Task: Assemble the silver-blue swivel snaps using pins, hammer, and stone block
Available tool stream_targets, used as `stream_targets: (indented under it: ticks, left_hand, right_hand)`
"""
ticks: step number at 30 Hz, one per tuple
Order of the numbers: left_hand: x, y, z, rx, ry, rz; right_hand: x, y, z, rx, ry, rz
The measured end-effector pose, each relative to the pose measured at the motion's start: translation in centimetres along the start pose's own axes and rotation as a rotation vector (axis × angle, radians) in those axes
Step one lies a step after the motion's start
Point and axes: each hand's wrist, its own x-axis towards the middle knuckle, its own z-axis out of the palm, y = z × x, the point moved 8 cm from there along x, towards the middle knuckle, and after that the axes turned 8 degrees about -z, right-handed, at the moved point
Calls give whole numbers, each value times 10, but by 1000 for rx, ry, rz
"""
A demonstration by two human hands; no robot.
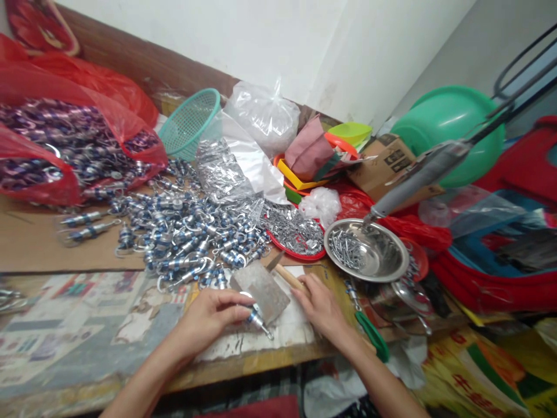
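Note:
My left hand (211,316) pinches a blue-and-silver hook bolt (257,318) at its hooked end. The bolt's other end, with a small ring, points down and to the right. Beneath and just behind it lies a flat grey metal plate (266,290). My right hand (319,305) is wrapped round the wooden handle of a hammer (290,277), whose dark head hangs over the plate's far right corner. A large heap of similar hook bolts (187,232) spreads behind my left hand.
A red tray (300,255) of small metal pieces and a steel bowl (391,244) with pins stand behind the right hand. A red bag (39,151) of purple-blue bolts sits far left, beside a green basket (191,122). A grey-handled lever (422,174) slants above the bowl.

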Motion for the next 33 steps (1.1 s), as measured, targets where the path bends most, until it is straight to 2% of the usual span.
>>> stream_targets:
  ticks: [3, 7, 9, 11, 15, 16, 19, 20, 22, 25, 28, 30, 33]
  left_hand:
    - [0, -1, 2, -126, -15, -19]
    - [-1, -3, 5, -347, -43, -27]
    - [0, -5, 9, -403, -83, -39]
    - [0, -5, 10, -428, -105, -38]
    - [1, -6, 10, -424, -92, -42]
    - [0, -6, 10, -423, -91, -44]
    - [-1, -5, 10, -429, -91, -40]
    - [-1, -4, 10, -434, -93, -38]
    - [-2, -4, 10, -437, -97, -39]
    - [-2, -5, 10, -428, -102, -46]
    - [-1, -6, 9, -416, -90, -54]
    - [0, -7, 9, -411, -83, -60]
    - [2, -8, 9, -415, -77, -60]
  right_hand:
    - [-13, -22, -26, 79, 100, -49]
    - [-34, -60, -47, 157, 80, -248]
    - [-43, -73, -53, 137, 119, -339]
    - [-49, -80, -53, 63, 128, -389]
    - [-48, -78, -35, -54, -17, -373]
    - [-48, -77, -38, -24, 21, -374]
    - [-51, -81, -59, 118, 269, -421]
    - [-52, -81, -62, 157, 315, -427]
    - [-49, -77, -58, 215, 282, -374]
    - [-36, -58, -40, 279, 146, -150]
    - [-18, -43, -24, 352, 96, 51]
    - [-2, -46, -17, 394, 77, 90]
    - [21, -69, -9, 392, 36, -9]
